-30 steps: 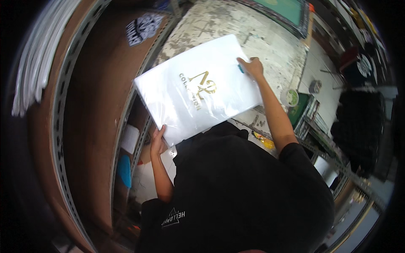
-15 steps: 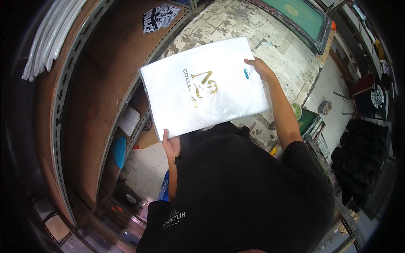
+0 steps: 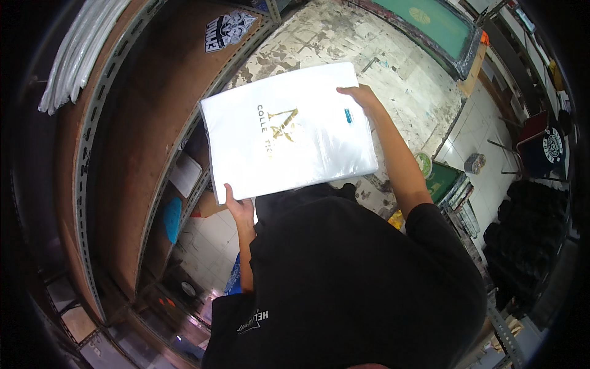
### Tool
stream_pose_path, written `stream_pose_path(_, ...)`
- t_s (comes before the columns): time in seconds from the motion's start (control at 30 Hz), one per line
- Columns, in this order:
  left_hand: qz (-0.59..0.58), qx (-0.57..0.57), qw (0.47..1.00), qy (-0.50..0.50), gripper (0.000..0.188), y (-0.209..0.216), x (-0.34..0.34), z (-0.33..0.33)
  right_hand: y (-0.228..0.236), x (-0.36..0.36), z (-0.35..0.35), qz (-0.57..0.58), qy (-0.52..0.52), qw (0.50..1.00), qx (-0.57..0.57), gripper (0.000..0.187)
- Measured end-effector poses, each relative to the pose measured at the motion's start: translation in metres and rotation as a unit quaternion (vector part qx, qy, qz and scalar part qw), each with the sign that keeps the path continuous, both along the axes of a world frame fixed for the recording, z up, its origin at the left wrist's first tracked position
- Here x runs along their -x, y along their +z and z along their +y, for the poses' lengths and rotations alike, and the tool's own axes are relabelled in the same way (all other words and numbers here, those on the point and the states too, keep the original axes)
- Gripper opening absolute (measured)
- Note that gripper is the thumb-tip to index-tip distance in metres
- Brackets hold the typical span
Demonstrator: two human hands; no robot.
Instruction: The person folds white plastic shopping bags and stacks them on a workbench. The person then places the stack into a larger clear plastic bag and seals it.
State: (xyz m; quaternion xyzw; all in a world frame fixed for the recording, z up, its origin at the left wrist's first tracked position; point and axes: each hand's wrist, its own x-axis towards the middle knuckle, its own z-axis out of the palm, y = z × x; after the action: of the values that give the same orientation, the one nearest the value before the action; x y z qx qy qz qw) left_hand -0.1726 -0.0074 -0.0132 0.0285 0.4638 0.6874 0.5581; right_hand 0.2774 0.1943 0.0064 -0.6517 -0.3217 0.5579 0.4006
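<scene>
A thick flat stack of white plastic bags (image 3: 319, 144) is held up in front of my body. Gold and grey print marks its glossy top face, and a small slot near the right end shows blue-green. My left hand (image 3: 241, 209) grips the near left corner, thumb on top and fingers underneath. At the far right corner, my right hand (image 3: 361, 98) pinches the edge with its thumb over the top face. The fingers under the stack are hidden in both cases.
Beyond the stack lies a paint-stained worktable (image 3: 295, 43), with a green framed screen (image 3: 424, 21) at its far right. Brown metal-edged shelves (image 3: 117, 160) rise on the left, holding white plastic-wrapped bundles (image 3: 83, 58). A tape roll (image 3: 474, 163) and black bundles (image 3: 525, 227) sit at the right.
The stack has shifted a little to the left, both hands moving with it. Glare has moved across its print. Both hands keep their hold.
</scene>
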Motion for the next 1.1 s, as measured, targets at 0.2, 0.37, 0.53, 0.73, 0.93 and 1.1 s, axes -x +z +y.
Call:
stream_pose_path(0.2,0.004,0.008,1.0,0.002,0.047,0.007,-0.004,0.0,-0.023,0.0,0.014,-0.019,-0.078,0.995,0.062,0.063)
stream_pose_path(0.37,0.017,0.012,1.0,-0.003,0.053,0.007,-0.01,0.003,-0.026,-0.009,0.008,-0.008,-0.074,0.996,0.042,0.066)
stream_pose_path(0.53,0.135,0.046,0.99,0.001,0.049,0.032,-0.005,-0.003,0.001,-0.015,-0.038,-0.021,0.087,0.993,-0.071,0.057)
stream_pose_path(0.73,0.404,-0.04,0.911,-0.069,0.043,0.214,-0.067,0.048,0.018,0.019,-0.111,0.057,-0.113,0.982,-0.14,0.046)
stream_pose_path(0.93,0.435,-0.194,0.871,-0.124,0.041,0.374,-0.049,0.119,0.186,0.03,-0.134,0.235,-0.195,0.925,-0.226,0.057)
stream_pose_path(1.1,0.327,-0.263,0.897,-0.137,0.044,0.475,0.022,0.219,0.29,0.055,-0.112,0.268,-0.138,0.884,-0.357,0.059)
